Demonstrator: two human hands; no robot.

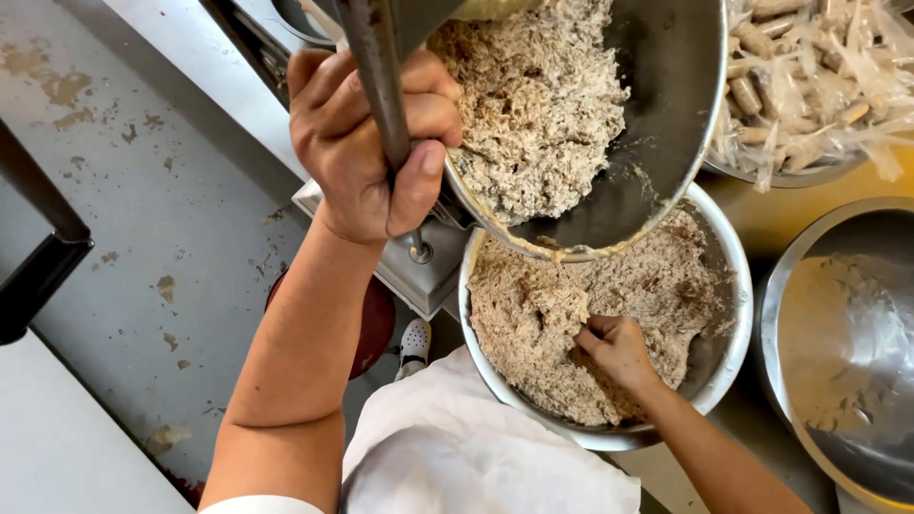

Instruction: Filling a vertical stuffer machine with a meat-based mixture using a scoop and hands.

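Seen from above, looking down past a white apron. Left hand wrapped tight around a dark metal handle, grip closed on it, thumb across the front, just beside the rim of a tilted steel bowl. Tilted bowl raised over a second steel bowl on the worktop, overlapping its far edge. Coarse, crumbly grey-brown mix clinging inside the tilted bowl; more of the same mix heaped in the lower bowl. Right hand pressed down into the lower heap, fingers curled and partly buried, so grip loosely closed on a clump of the mix. Far right, a third steel bowl smeared with residue. Top right, a bowl of pale sausage-shaped pieces under crumpled clear plastic. Left side, worn grey floor with rust-coloured patches.
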